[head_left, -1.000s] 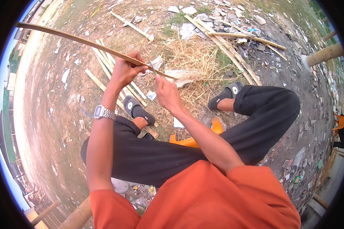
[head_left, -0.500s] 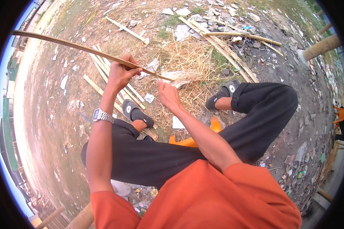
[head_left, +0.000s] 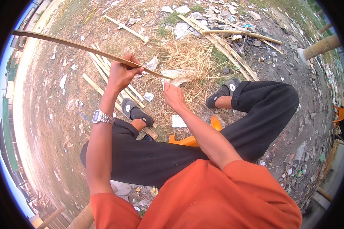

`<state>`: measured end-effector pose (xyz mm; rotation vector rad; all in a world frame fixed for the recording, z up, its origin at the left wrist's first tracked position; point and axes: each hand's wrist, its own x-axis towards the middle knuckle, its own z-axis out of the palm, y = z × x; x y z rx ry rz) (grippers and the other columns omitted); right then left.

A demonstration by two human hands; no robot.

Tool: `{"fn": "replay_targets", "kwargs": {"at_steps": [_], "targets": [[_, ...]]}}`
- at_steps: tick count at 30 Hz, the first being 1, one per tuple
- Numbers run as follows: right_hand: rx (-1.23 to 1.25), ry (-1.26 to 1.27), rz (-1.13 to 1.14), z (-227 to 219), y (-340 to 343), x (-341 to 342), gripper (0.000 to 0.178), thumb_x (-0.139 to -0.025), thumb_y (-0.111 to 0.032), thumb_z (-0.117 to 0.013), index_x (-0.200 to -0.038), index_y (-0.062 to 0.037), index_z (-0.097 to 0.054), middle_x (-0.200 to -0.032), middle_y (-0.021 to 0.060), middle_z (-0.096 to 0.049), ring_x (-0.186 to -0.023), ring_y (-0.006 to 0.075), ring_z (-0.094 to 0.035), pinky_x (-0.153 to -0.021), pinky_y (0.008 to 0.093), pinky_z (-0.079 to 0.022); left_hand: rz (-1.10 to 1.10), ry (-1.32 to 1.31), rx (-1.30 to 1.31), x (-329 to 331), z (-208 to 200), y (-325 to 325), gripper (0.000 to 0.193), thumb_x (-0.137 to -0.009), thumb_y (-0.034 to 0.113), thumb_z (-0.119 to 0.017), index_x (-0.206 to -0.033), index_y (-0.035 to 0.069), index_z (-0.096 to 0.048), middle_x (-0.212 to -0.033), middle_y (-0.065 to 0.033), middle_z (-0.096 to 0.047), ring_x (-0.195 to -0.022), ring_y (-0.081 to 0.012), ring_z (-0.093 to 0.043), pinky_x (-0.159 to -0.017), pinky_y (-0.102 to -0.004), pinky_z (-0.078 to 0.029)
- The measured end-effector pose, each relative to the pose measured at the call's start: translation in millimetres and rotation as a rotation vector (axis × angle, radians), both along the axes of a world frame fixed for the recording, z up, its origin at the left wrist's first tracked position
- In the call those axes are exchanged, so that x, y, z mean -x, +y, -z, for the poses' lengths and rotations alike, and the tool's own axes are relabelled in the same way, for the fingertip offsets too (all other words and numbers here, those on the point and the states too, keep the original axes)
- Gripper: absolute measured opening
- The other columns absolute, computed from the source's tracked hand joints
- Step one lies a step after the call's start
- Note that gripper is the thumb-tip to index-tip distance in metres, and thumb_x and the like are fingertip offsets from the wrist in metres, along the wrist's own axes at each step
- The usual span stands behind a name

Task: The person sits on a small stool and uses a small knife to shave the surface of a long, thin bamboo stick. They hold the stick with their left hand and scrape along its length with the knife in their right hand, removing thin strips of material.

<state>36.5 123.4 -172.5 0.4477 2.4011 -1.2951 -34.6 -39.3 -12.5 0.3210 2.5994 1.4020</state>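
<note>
Left hand: yours grips the strip, thumb and bent fingers pinching it short of its lower end.
Strip: the long, flat, brown strip is raised above the ground in front of you, slanting from the far upper left down to the right, past your left hand, its lower end near your right hand.
Right hand: yours is curled closed around a slim pale object that shows beside your thumb, just below the strip's lower end; it is too small to name, and you cannot tell whether it touches the strip.
Watch: a silver one sits on your left wrist.
Straw: a loose, dry heap lies beyond your hands, with a whitish scrap at its near side.
Slats: several pale ones lie on the ground beyond and left of your left sandal; more lie at the upper right, a round pole across them.
Between your legs: an orange object, partly hidden by your trousers, with a white paper just beyond it.
Right foot: your grey sandal rests beside the straw.
</note>
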Motion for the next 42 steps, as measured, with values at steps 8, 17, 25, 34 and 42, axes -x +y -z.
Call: {"fn": "replay_targets", "kwargs": {"at_steps": [8,17,25,34,42], "targets": [[-0.024,0.007,-0.003,3,1,3,0.061,-0.1,-0.048,-0.029,-0.107,0.001,-0.065,-0.096,0.0358,-0.062,-0.095,0.0515,-0.06,-0.086,0.0561,-0.046,-0.053,-0.018,0.046,-8,2,4,0.016,-0.08,0.004,-0.073,-0.084,0.002,-0.058,-0.073,-0.0071,-0.07,-0.072,-0.0106,-0.066,-0.064,-0.0252,-0.05],[-0.109,0.065,0.0,41,14,7,0.061,-0.101,-0.048,-0.028,-0.106,0.0019,-0.063,-0.087,0.0326,-0.065,-0.09,0.049,-0.063,-0.081,0.0563,-0.049,-0.046,0.005,0.04,-14,-2,14,0.016,-0.08,0.003,-0.073,-0.081,0.002,-0.057,-0.073,-0.008,-0.069,-0.073,-0.0121,-0.068,-0.064,-0.0259,-0.052],[-0.17,0.029,0.039,86,10,15,0.062,-0.101,-0.049,-0.028,-0.107,0.001,-0.064,-0.094,0.031,-0.065,-0.094,0.0483,-0.062,-0.085,0.0554,-0.048,-0.069,0.022,0.075,-6,-2,8,0.018,-0.08,0.004,-0.073,-0.081,0.003,-0.055,-0.073,-0.0089,-0.071,-0.073,-0.013,-0.069,-0.065,-0.0268,-0.053],[-0.265,0.022,-0.085,128,40,12,0.062,-0.101,-0.048,-0.028,-0.105,0.0021,-0.063,-0.092,0.0315,-0.065,-0.091,0.0485,-0.063,-0.083,0.0548,-0.049,-0.071,-0.036,0.067,-3,-6,18,0.018,-0.079,0.005,-0.074,-0.08,0.002,-0.056,-0.073,-0.0085,-0.07,-0.076,-0.0146,-0.07,-0.066,-0.0268,-0.054],[-0.41,0.033,-0.198,127,51,27,0.061,-0.101,-0.051,-0.029,-0.105,0.0004,-0.061,-0.094,0.028,-0.067,-0.095,0.0455,-0.064,-0.084,0.0527,-0.05,-0.159,-0.051,0.056,3,-4,11,0.02,-0.082,0.003,-0.072,-0.085,0.002,-0.052,-0.075,-0.011,-0.07,-0.075,-0.0154,-0.071,-0.064,-0.0265,-0.054]]}}
